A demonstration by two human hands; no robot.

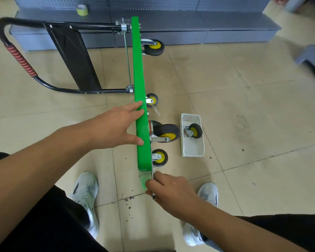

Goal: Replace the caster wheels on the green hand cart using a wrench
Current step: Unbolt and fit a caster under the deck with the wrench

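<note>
Green hand cart (139, 70) stands on edge on the floor, so its casters face 3 o'clock for access. Left hand (115, 128) steadies the deck, fingers straight. Right hand (171, 191) at 6 o'clock clenches the wrench (153, 196). Spare caster (194, 130) sits in the white basket (193, 151).

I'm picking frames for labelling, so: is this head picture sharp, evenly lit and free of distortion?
Head view: the green cart, left hand, right hand and basket are sharp; the grey stool at the right edge is smeared; the shelf base and floor tiles bow from the wide lens; light is soft, shadows faint.
</note>
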